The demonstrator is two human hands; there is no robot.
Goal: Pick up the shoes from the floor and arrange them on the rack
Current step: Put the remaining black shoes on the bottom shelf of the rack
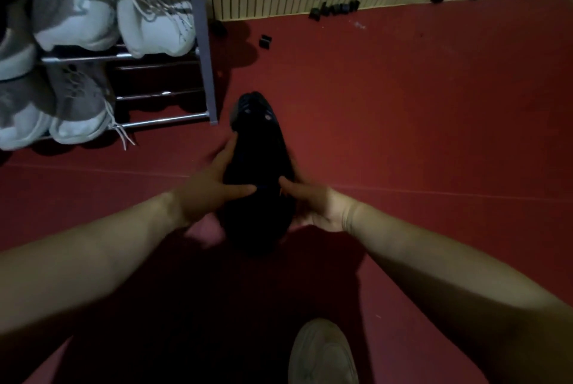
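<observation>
Your 2 hands grasp 1 black low-cut shoe (260, 163) from both sides. The left hand (214, 185) clamps its left flank and the right hand (313, 203) its right flank, each with the thumb on top, which keeps it level with the toe forward. It is over the red floor (418, 110), just right of the grey metal rack (203, 52). The right end of the lower shelf, beside a grey-and-white knit sneaker (80, 110), looks free, so it is the likely destination.
</observation>
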